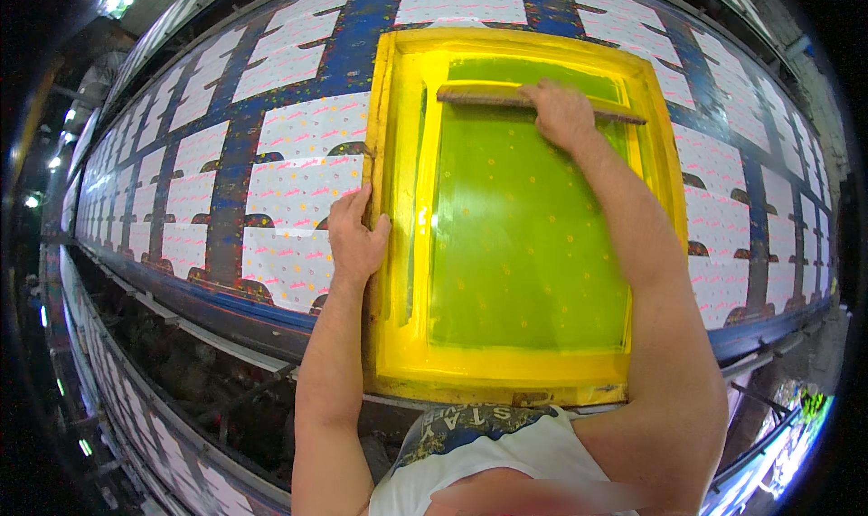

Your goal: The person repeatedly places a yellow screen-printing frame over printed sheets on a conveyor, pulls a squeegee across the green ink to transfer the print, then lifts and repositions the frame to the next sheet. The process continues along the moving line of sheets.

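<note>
A yellow-smeared printing screen frame (389,199) lies on the long table, with a green mesh (520,245) marked by small scattered motifs. Across the far part of the mesh stretches a squeegee (488,96) with a brownish wooden grip. My right hand (562,113) is wrapped over that grip, right of its middle. Yellow ink (506,84) lies along the squeegee's far side. My left hand (357,234) rests at the frame's left side, thumb against the edge and fingers stretched forward; whether it grips the frame there is hard to tell.
White printed sheets (303,190) with pink and orange marks lie in rows on the blue, stained table (231,163), both left and right of the frame. Dark curved cut-outs show along their edges. Another table with sheets (149,362) runs along the lower left, beyond a dark gap.
</note>
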Demonstrator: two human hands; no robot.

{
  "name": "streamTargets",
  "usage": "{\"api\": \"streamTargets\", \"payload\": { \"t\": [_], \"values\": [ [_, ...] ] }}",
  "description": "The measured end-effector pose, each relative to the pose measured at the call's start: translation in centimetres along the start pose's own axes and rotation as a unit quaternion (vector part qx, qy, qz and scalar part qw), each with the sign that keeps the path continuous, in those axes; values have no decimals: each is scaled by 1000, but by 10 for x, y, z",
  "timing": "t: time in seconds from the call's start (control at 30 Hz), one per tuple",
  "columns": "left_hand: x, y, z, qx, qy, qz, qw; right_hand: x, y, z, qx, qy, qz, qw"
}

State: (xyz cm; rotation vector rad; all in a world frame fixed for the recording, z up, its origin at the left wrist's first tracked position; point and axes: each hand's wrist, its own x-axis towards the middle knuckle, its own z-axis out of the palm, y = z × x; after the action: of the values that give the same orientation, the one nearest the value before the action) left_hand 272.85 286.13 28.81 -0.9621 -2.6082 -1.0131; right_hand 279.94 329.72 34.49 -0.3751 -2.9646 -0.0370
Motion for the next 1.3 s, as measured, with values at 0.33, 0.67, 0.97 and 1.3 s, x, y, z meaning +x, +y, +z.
{"api": "streamTargets", "payload": {
  "t": [0.33, 0.67, 0.97, 1.3],
  "values": [
    [0, 6, -4, 0, -3, -13, 1000, 96, 49, 10, 1, -13, 14, 1000],
    [1, -3, 3, 4, 5, -8, 1000, 13, 7, -48, 20, -155, -32, 987],
    [2, -8, 9, -17, 96, 64, 993, -188, -87, -72, 48, -151, -76, 984],
    [-121, 23, -78, -124, 138, 76, 980, -364, -191, -106, 41, -136, -48, 989]
  ]
}}
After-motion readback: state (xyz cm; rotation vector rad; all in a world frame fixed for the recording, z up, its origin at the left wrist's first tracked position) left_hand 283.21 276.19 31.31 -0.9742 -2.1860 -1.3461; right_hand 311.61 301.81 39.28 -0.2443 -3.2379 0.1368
